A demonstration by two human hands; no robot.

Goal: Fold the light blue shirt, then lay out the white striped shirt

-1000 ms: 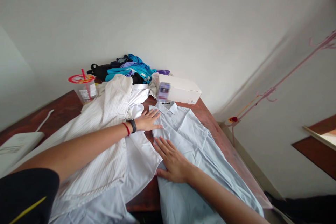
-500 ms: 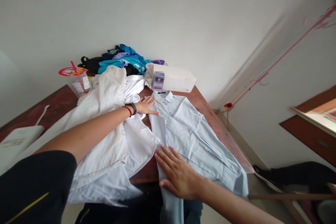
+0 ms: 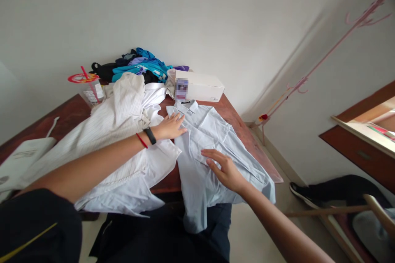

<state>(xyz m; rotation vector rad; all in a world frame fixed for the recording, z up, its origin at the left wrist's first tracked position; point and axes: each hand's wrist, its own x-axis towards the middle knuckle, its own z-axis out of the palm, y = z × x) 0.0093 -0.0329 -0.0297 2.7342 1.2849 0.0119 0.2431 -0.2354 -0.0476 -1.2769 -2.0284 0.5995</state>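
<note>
On the brown table (image 3: pixel 230 111) by white walls, flat fingers (image 3: pixel 216 156) press a shirt (image 3: pixel 210 131).

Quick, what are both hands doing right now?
Left hand: open, flat on the light blue shirt.
Right hand: open, pressing the same shirt.

matt cloth shirt (image 3: pixel 212 148), glossy wooden table (image 3: pixel 231 119)
</note>
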